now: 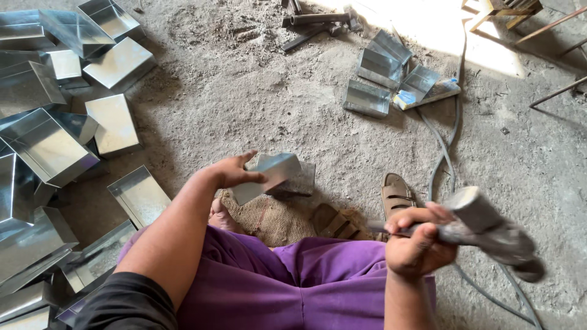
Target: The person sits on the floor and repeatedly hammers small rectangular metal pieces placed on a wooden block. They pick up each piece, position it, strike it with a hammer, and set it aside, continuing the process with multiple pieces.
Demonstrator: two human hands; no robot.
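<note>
My left hand [234, 172] grips a small folded sheet-metal piece [269, 175] and holds it tilted over a flat metal block [301, 179] on the dirt floor. My right hand [417, 239] is closed around the handle of a heavy grey mallet [489, 227], raised at the right with its head pointing away from me. I sit on the ground in purple trousers [293, 281], with a piece of burlap [269, 219] under the work spot.
Many shiny sheet-metal trays [49, 146] are piled at the left. Several smaller folded metal pieces [385, 70] lie at the upper middle. A grey hose [443, 153] runs down the right. Sandals [397, 194] lie near my legs. Iron tools [315, 24] rest at the top.
</note>
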